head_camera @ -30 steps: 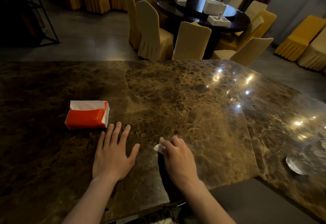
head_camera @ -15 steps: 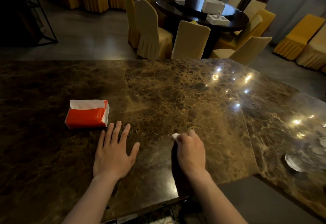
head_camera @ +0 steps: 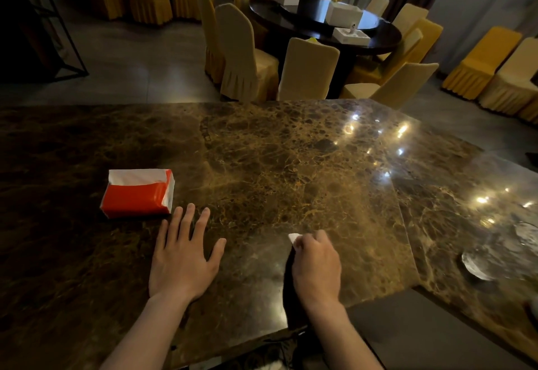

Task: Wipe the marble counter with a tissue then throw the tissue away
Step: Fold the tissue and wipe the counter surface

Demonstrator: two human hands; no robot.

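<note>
The brown veined marble counter [head_camera: 262,165] fills the lower half of the head view. My right hand [head_camera: 316,264] is closed over a white tissue [head_camera: 293,238] and presses it on the counter near the front edge; only a small corner of the tissue shows past my fingers. My left hand [head_camera: 183,256] lies flat on the counter, palm down with fingers spread, to the left of the right hand and holding nothing. A red and white tissue pack [head_camera: 138,193] sits just beyond my left hand.
The counter bends to the right, where a glass dish [head_camera: 477,264] rests on it. Beyond the counter stand cream-covered chairs [head_camera: 305,69] around a dark round table [head_camera: 334,26] with white boxes. Yellow chairs line the right wall.
My right hand has slid the tissue to the right and slightly away from me across the counter, mostly before the last half second. My left hand and the tissue pack have stayed put.
</note>
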